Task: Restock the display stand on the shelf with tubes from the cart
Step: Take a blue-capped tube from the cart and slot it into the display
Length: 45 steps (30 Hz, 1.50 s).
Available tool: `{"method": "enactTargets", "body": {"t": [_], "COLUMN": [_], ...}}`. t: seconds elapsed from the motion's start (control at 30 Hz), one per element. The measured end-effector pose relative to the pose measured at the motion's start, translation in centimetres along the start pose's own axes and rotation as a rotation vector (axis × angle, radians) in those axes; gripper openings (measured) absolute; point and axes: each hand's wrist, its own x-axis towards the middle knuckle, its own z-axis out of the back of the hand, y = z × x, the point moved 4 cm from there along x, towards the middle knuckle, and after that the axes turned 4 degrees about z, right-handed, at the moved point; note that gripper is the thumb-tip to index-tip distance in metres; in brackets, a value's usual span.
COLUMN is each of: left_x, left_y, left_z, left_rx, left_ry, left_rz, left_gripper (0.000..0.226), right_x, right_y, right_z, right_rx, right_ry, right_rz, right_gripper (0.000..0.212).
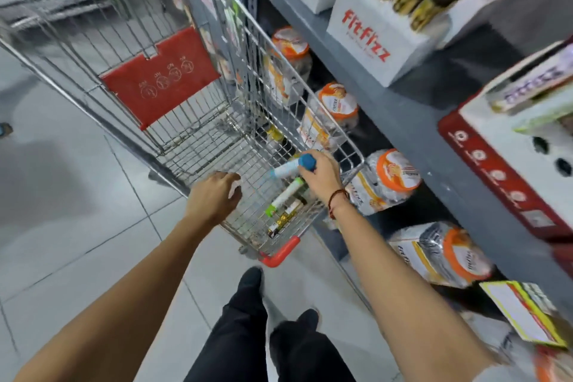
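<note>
You were picking a tube from the cart.
The stand sat on the shelf; your left hand curled on the rim, your right hand gripped the tube. Next: lift it clear, carry to the stand.

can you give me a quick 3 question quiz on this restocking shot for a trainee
1. True or false: the right hand holds a blue-capped tube.
2. Where is the left hand? A) on the shelf B) at the cart rim C) in a pocket
3. What colour is the cap end of the tube lying in the cart basket?

Key: 1 true; 2 B; 3 green.
</note>
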Motion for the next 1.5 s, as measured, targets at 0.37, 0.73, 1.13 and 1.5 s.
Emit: {"method": "enactTargets", "body": {"t": [0.37,0.73,1.13,1.5], "left_x": [1.1,-0.3,-1.5,-1.2], "left_y": [-11.4,-32.1,-35.9,-34.8], "left_z": [3.4,3.9,0.0,-0.7], "left_rx": [-0.130,-0.180,-0.036,0.009], "left_ry": [-0.115,-0.126,0.043,0.093], "left_rz": [-0.313,-0.914,-1.040,-1.074], "left_gripper": [0.028,0.035,0.052,0.074], "right_x": [-9.5,-21.5,-28.0,-25.0], "right_y": [3.4,2.2,-1.5,-1.1], "right_z": [16.4,30.9,36.4,37.3], "right_rx": [-0.033,-0.137,-0.197,-0.265], "right_ry": [-0.296,-0.651,-0.758,-0.690], "right_rz": [0.157,0.099,-0.042,-0.119], "right_gripper": [0.032,0.032,0.031,0.020]}}
